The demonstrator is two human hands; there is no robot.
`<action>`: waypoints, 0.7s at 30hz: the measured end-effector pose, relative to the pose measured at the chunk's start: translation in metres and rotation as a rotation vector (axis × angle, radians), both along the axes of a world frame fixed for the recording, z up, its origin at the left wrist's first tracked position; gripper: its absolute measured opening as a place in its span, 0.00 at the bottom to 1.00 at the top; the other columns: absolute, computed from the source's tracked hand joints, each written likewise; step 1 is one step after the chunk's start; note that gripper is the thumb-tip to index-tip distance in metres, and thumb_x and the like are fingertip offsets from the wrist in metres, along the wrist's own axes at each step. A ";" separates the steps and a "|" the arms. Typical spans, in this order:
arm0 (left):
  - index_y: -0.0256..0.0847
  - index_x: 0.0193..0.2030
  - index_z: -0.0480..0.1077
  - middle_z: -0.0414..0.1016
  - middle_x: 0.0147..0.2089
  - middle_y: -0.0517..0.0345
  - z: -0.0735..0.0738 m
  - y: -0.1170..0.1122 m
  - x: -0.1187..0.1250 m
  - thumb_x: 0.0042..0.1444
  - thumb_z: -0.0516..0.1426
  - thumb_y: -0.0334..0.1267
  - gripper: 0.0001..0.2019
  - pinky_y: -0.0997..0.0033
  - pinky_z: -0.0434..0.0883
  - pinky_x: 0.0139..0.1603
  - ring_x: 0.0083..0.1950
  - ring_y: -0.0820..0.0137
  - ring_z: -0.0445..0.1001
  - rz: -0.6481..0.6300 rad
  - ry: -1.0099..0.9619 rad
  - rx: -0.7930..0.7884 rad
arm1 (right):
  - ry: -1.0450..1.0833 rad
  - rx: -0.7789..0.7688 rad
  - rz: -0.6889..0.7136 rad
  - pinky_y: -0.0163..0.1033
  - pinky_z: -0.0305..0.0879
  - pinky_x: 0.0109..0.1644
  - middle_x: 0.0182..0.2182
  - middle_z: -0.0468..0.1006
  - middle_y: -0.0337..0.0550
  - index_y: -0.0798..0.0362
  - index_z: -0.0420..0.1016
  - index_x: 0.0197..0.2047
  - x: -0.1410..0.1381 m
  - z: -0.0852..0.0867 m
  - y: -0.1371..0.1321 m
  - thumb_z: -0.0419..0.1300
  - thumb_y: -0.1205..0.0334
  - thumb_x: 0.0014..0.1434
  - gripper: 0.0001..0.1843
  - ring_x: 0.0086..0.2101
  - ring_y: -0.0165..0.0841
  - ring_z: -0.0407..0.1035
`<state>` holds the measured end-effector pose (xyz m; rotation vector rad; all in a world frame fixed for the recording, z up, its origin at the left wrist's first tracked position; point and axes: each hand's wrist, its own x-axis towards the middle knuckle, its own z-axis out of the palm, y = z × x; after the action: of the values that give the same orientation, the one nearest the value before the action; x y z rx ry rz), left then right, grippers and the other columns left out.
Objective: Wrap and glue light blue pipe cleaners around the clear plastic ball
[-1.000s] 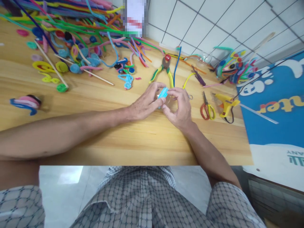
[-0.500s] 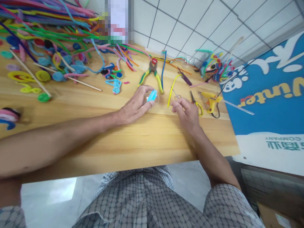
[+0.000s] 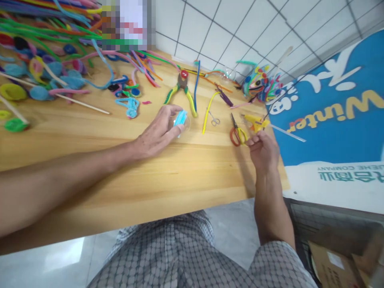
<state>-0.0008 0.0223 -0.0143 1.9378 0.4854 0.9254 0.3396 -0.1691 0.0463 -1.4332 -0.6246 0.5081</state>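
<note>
My left hand [image 3: 160,130] is curled round a small clear round piece [image 3: 187,122], which looks like plastic. Folded light-blue fuzzy strips [image 3: 181,119] lie against it, under the thumb. At the right, my right hand [image 3: 264,151] has its fingers curled over the handle of a yellow glue gun [image 3: 255,122], which rests on the table with a glue stick out of its back. The handle is mostly hidden by the fingers. Just left of that hand lie scissors [image 3: 237,132] with one red and one yellow handle loop.
Green-and-yellow pliers [image 3: 182,86], a yellow pipe cleaner [image 3: 209,112], small scissors [image 3: 215,121] and a blue pipe cleaner [image 3: 197,88] lie on the wooden table [image 3: 180,180]. Colourful pipe cleaners [image 3: 51,28] heap at the back left. A multicoloured figure [image 3: 258,82] stands at the back right.
My right hand has moved right, from beside the yellow pipe cleaner to the glue gun. The left hand keeps its hold on the blue strips. The view has turned a little to the right.
</note>
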 end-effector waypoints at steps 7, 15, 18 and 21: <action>0.47 0.71 0.63 0.73 0.69 0.44 -0.001 0.000 -0.001 0.76 0.57 0.58 0.26 0.35 0.75 0.78 0.72 0.49 0.77 0.000 0.053 -0.013 | 0.263 0.023 0.424 0.35 0.71 0.31 0.24 0.61 0.30 0.46 0.70 0.30 -0.058 0.027 0.030 0.81 0.47 0.58 0.25 0.25 0.29 0.61; 0.44 0.71 0.64 0.73 0.68 0.45 0.005 0.002 -0.002 0.75 0.58 0.51 0.24 0.42 0.75 0.78 0.70 0.54 0.75 -0.027 0.057 0.036 | 0.200 -0.071 0.594 0.37 0.68 0.31 0.26 0.63 0.30 0.46 0.69 0.33 -0.087 0.029 0.063 0.84 0.40 0.53 0.30 0.26 0.28 0.60; 0.44 0.70 0.65 0.75 0.66 0.45 0.004 0.003 -0.001 0.75 0.58 0.52 0.24 0.41 0.76 0.75 0.67 0.53 0.77 -0.022 0.043 -0.006 | -0.008 -0.084 0.575 0.42 0.73 0.35 0.28 0.68 0.33 0.45 0.68 0.35 -0.093 0.017 0.073 0.76 0.33 0.60 0.29 0.29 0.32 0.66; 0.45 0.71 0.64 0.76 0.66 0.46 0.002 0.003 0.001 0.75 0.58 0.53 0.24 0.45 0.80 0.70 0.64 0.56 0.79 -0.027 0.027 -0.091 | -0.412 -0.050 0.521 0.50 0.80 0.48 0.40 0.79 0.41 0.43 0.74 0.45 -0.105 -0.004 0.081 0.71 0.31 0.66 0.25 0.41 0.39 0.76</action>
<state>-0.0001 0.0253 -0.0127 1.8721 0.5081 0.8466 0.2351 -0.0880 0.0425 -1.4296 -1.3428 0.6390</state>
